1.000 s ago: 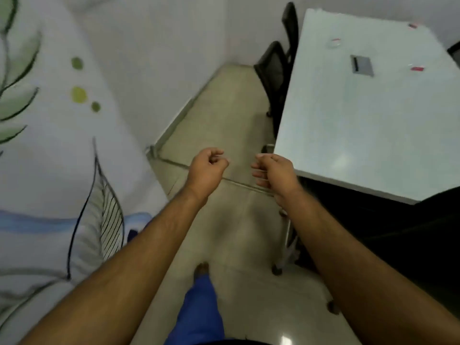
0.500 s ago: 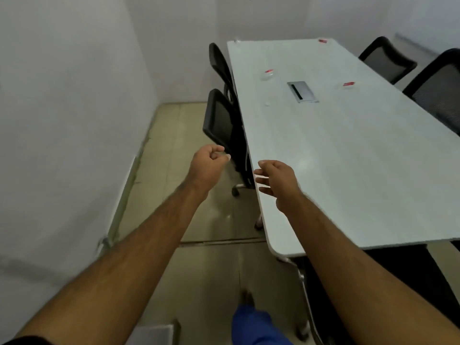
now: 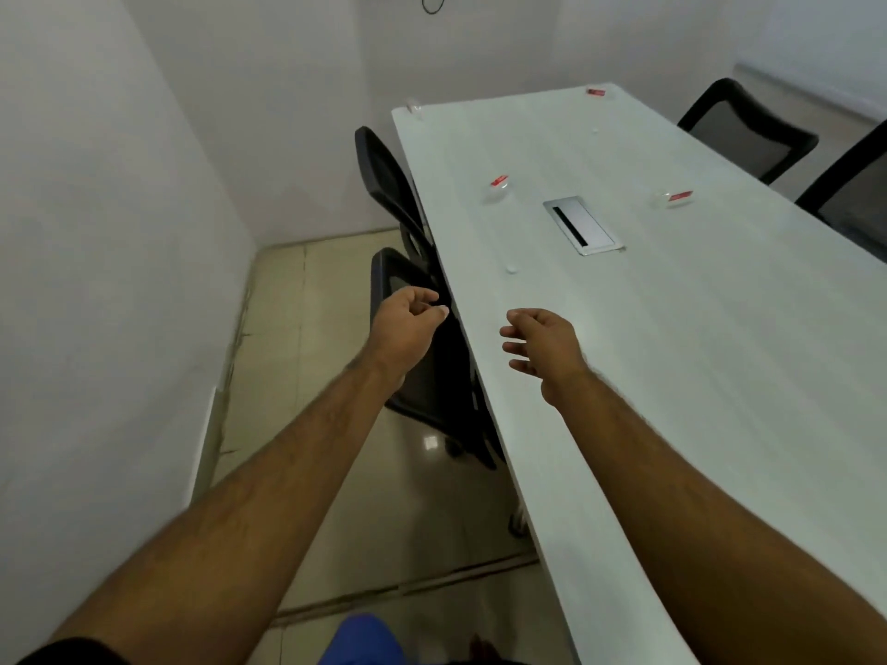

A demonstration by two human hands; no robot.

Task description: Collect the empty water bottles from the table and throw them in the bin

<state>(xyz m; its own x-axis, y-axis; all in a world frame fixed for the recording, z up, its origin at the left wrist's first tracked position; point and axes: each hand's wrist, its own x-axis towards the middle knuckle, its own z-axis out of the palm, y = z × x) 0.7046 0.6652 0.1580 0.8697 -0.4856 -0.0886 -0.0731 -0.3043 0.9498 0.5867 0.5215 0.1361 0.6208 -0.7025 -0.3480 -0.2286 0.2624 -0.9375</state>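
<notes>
Clear empty water bottles with red labels lie on the long pale table (image 3: 720, 376): one bottle (image 3: 497, 188) left of the cable hatch, another (image 3: 673, 198) right of it, a third (image 3: 596, 92) at the far end. A clear bottle (image 3: 413, 108) also sits at the far left corner. My left hand (image 3: 408, 324) hovers over a chair beside the table edge, fingers curled with nothing in them. My right hand (image 3: 542, 348) is above the table's near left part, fingers apart and empty. Both hands are well short of the bottles. No bin is in view.
Two black chairs (image 3: 417, 328) are tucked along the table's left side, and two more (image 3: 749, 132) stand on the right. A metal cable hatch (image 3: 581, 225) is set into the tabletop. A white wall runs close on the left, with a narrow tiled aisle (image 3: 307, 328).
The view has swung from the floor and wall to along the table, bringing the bottles closer. My right hand has opened and moved over the tabletop; my left stays curled.
</notes>
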